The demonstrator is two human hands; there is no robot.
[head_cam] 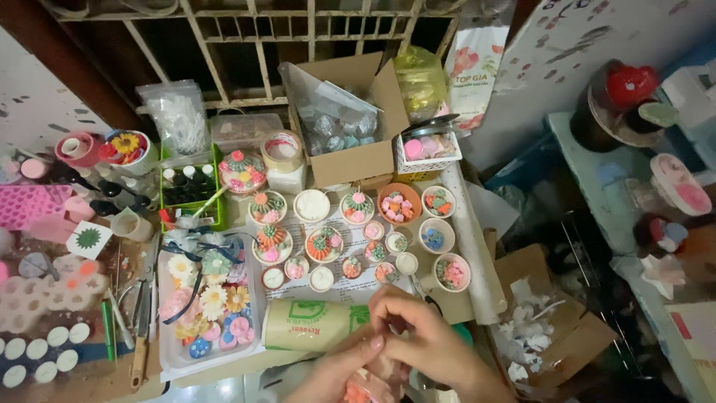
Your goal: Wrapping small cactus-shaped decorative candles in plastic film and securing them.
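Note:
Both hands meet at the bottom centre of the head view. My right hand (425, 336) curls its fingers over a small pinkish object (367, 386) that my left hand (339, 369) supports from below; the object is mostly hidden, so its kind is unclear. Just beyond my fingers lies a tan paper roll with green print (306, 325). Past it, several small round cups filled with decorated wax succulents and flowers (324, 242) stand on a printed paper sheet.
A white tray of flower-shaped pieces (212, 298) sits left, with tools (142, 313) and pink moulds (30, 205) beyond. An open cardboard box (350, 119), a green tray of small bottles (190, 186) and a white basket (429, 149) stand at the back. A box of white scraps (537, 328) sits right.

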